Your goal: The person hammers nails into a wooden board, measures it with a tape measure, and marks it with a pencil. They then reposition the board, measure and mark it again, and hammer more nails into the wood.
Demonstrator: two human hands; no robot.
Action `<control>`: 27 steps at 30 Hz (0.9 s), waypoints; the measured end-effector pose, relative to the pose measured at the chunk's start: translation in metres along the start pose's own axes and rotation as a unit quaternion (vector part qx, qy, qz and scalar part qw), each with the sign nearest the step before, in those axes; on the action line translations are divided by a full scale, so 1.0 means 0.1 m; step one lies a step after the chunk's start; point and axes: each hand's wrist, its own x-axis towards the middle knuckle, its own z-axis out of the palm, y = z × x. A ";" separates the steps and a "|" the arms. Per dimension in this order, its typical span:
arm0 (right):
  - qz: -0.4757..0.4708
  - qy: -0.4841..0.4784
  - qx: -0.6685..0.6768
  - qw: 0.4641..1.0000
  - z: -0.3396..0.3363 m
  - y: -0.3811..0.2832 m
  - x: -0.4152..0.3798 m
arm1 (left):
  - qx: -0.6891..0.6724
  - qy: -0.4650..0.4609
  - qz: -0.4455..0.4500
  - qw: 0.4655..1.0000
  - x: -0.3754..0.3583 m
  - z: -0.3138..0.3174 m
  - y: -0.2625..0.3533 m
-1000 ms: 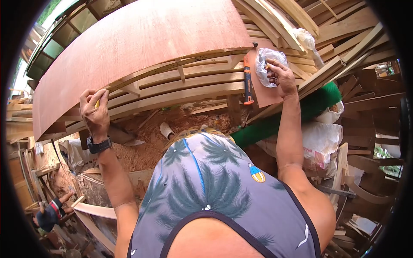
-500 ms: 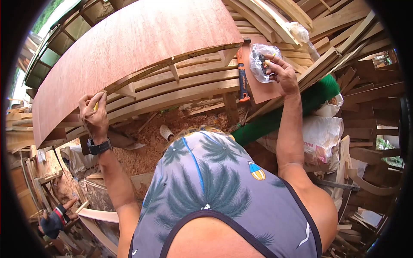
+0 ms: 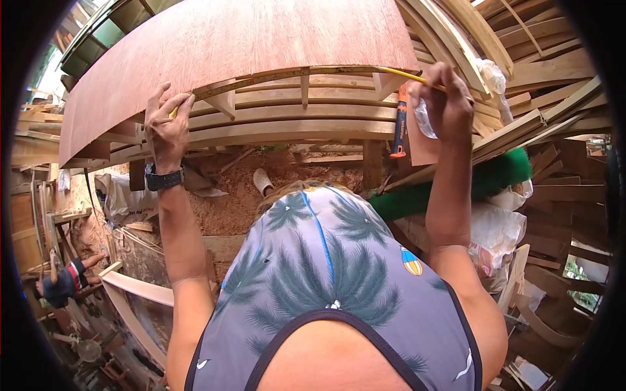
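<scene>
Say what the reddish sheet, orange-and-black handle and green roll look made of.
Reddish sheet: probably plywood, bare; fine grain shows, no gloss. Orange-and-black handle: likely plastic or rubber, smooth moulded look. Green roll: perhaps synthetic mesh; fuzzy surface leaves that open.

Daylight is bright; fisheye distortion bends edges; corners are black

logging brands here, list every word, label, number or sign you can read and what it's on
No text reads with certainty.
White sack at left: perhaps "HC", the rest unclear.
Orange and black tool handle: lettering too small to read.
White sack at right: reddish print, too blurred.
Yellow strip at the right hand: any marks too small.
</scene>
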 end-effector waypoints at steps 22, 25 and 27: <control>0.063 0.030 -0.284 0.956 0.86 0.52 0.85 | -0.005 -0.110 -0.086 0.990 0.23 -0.23 0.23; 0.066 0.024 -0.284 0.956 0.85 0.51 0.86 | -0.003 -0.112 -0.077 0.991 0.23 -0.23 0.21; 0.067 0.018 -0.310 0.948 0.86 0.50 0.88 | -0.008 -0.115 -0.078 0.990 0.24 -0.23 0.20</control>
